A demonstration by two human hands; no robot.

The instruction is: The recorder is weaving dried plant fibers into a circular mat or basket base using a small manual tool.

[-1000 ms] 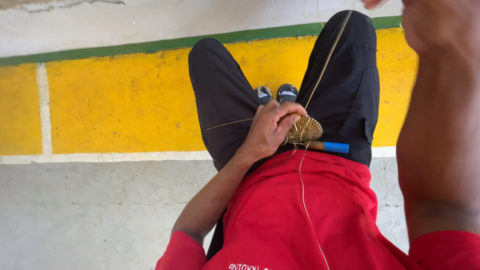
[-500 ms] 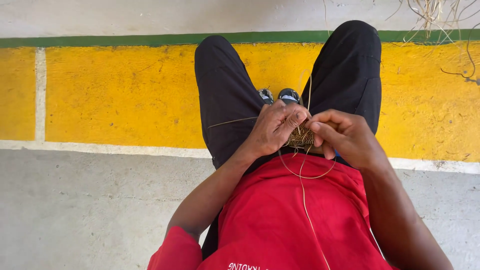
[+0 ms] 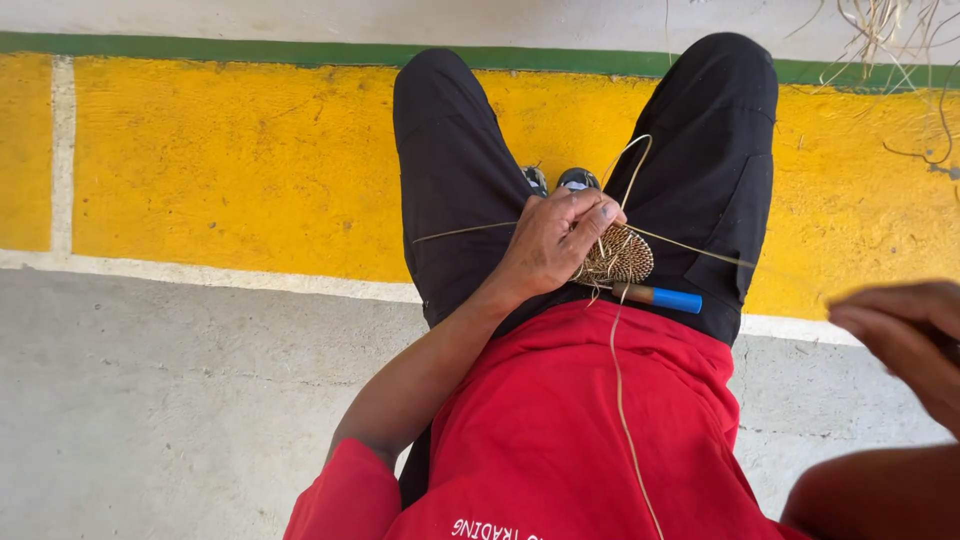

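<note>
My left hand (image 3: pixel 556 240) grips a small round woven disc of straw (image 3: pixel 620 258) on my lap, between my black-trousered thighs. A thin straw strand (image 3: pixel 700 248) runs taut from the disc out to my right hand (image 3: pixel 905 345), which is blurred at the right edge with its fingers pinched on the strand. Another loose strand (image 3: pixel 620 400) hangs down over my red shirt. A tool with a blue handle (image 3: pixel 665 298) lies on my lap just under the disc.
A yellow painted kerb (image 3: pixel 230 170) with a green stripe (image 3: pixel 200 46) runs across below my legs, with grey concrete (image 3: pixel 170 400) nearer. A tangle of dry straw (image 3: pixel 890 40) lies at the top right. My shoes (image 3: pixel 560 180) show between my knees.
My right hand has drawn away from the disc to the right, pulling the strand out taut. My left hand has kept its hold on the disc.
</note>
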